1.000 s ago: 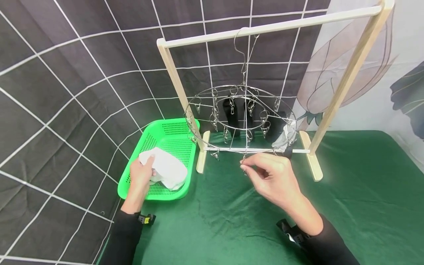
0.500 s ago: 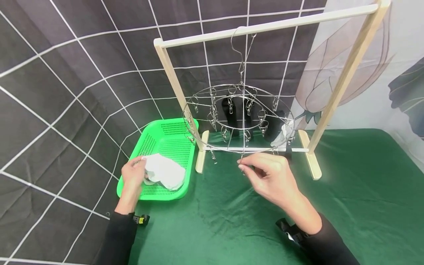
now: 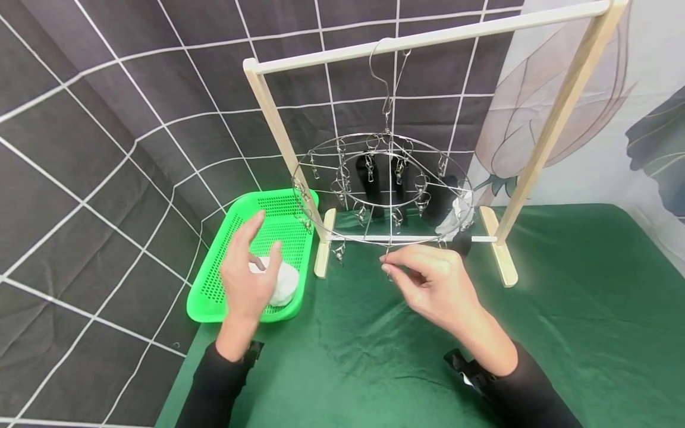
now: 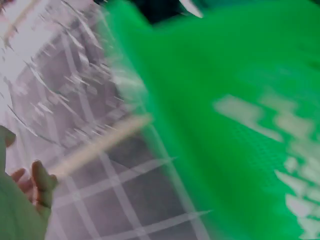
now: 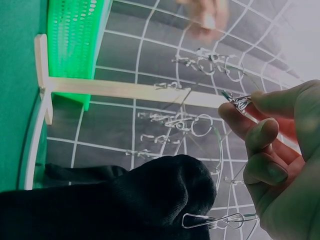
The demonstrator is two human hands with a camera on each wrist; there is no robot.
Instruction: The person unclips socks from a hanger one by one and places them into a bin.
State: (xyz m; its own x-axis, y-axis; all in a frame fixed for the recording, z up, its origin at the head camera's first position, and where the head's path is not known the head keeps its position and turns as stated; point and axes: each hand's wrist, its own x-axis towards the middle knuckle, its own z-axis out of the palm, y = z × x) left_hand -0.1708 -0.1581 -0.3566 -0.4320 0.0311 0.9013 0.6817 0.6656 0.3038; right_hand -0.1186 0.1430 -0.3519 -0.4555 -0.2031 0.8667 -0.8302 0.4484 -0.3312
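My right hand (image 3: 436,273) pinches a small metal clip (image 5: 241,102) between thumb and forefinger at the near side of a round wire hanger (image 3: 388,244). My left hand (image 3: 248,288) is held over the green basket (image 3: 195,306), thumb and fingers spread, with nothing in it. Behind it a bundled white cloth (image 3: 286,284) lies in the basket, partly hidden by the hand. Black socks (image 3: 371,189) hang from clips at the back of the hanger; one black sock (image 5: 150,200) looms close in the right wrist view. The left wrist view is blurred.
A wooden stand with a white top bar (image 3: 428,39) carries the hanger, its feet (image 3: 323,252) on the green cloth (image 3: 364,351). A whitish-grey sock (image 3: 457,215) hangs at the hanger's right. Several other clips dangle from the rings. A dark gridded curtain (image 3: 134,249) borders the left side.
My left hand has let go of the white cloth and risen, moving right with its fingers spreading. The cloth has settled in the basket. My right hand keeps its pinch on the clip.
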